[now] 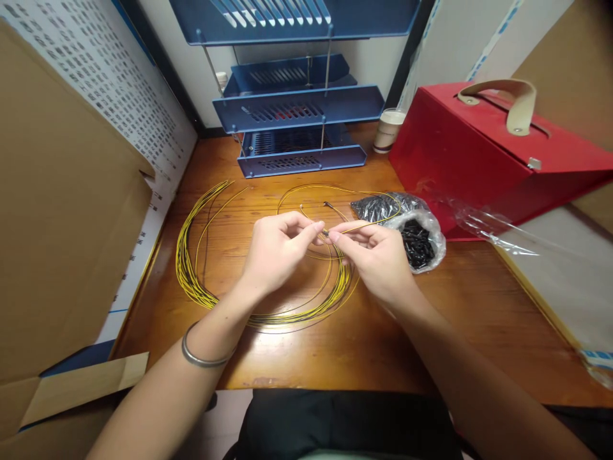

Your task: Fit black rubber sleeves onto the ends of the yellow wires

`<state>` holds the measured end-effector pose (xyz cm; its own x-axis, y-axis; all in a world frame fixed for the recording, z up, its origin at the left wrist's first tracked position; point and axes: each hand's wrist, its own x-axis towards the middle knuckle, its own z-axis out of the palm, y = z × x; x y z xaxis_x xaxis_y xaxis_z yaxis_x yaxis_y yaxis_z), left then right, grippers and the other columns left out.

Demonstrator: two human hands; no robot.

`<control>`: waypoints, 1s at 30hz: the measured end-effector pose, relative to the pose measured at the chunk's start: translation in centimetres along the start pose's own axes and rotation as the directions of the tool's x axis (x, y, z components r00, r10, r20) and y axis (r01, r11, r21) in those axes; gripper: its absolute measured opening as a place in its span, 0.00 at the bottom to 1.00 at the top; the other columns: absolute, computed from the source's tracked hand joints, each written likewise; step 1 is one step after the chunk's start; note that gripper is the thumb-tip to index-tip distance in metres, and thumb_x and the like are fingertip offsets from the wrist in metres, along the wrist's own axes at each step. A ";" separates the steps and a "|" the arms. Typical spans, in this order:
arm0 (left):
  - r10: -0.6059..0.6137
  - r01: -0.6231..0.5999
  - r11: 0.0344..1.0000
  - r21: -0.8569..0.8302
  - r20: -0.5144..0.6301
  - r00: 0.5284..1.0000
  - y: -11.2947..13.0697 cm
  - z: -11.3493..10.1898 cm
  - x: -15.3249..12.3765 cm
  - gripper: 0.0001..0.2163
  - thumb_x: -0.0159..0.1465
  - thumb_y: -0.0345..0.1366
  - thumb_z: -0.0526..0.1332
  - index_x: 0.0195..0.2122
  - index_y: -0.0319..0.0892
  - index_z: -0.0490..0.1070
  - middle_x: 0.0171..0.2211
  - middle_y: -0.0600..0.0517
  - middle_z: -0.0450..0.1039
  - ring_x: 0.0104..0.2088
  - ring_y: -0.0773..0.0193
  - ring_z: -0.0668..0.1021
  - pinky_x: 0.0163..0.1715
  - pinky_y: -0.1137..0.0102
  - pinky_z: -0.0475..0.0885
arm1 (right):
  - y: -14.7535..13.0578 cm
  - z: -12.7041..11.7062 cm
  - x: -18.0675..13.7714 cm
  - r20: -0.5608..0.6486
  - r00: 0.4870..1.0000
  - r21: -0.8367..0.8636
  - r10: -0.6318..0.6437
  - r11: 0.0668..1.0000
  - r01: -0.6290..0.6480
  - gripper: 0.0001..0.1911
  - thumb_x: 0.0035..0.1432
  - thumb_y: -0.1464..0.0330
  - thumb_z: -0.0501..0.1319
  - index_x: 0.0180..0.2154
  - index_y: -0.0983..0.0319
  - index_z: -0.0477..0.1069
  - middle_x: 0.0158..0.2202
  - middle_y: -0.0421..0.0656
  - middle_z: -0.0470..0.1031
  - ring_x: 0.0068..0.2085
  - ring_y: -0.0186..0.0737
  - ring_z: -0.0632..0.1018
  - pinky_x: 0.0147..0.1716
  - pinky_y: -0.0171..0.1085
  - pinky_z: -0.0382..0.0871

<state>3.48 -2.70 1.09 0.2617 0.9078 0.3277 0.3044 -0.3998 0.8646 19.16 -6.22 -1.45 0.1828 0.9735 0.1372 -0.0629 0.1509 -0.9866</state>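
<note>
Above the table's middle, my two hands meet fingertip to fingertip. My left hand (275, 249) pinches a small black piece (325, 233) between thumb and fingers. My right hand (383, 259) is closed on a thin yellow wire (366, 224), whose loop curves up behind the hands. Exactly how wire and black piece join is hidden by the fingertips. Beneath my hands lies a large coil of yellow and black wires (189, 275). Behind them, a loose wire end with a black tip (327, 204) rests on the table.
An opened plastic bag of small black parts (417, 246) sits right of my right hand, beside another bag (378, 206). Behind stand a blue tiered tray rack (301, 165), a paper cup (388, 131) and a red box (460, 160). Cardboard (71, 191) borders the left side.
</note>
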 end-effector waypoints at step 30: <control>-0.021 0.043 0.988 -0.149 0.145 0.989 0.2 -0.5 0.7 0.17 0.61 0.51 0.67 0.31 0.41 0.82 0.26 0.50 0.80 0.21 0.69 0.73 0.24 0.73 0.70 | -0.1 -0.7 0.3 0.148 0.979 0.294 0.140 0.939 -0.179 0.10 0.48 0.65 0.73 0.31 0.62 0.78 0.28 0.39 0.79 0.21 0.25 0.66 0.21 0.29 0.65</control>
<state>3.22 -2.11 1.67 0.3852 0.8880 0.2511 0.1753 -0.3375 0.9249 19.87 -6.04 -1.36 0.0245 0.9997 0.0094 -0.3806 0.0180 -0.9246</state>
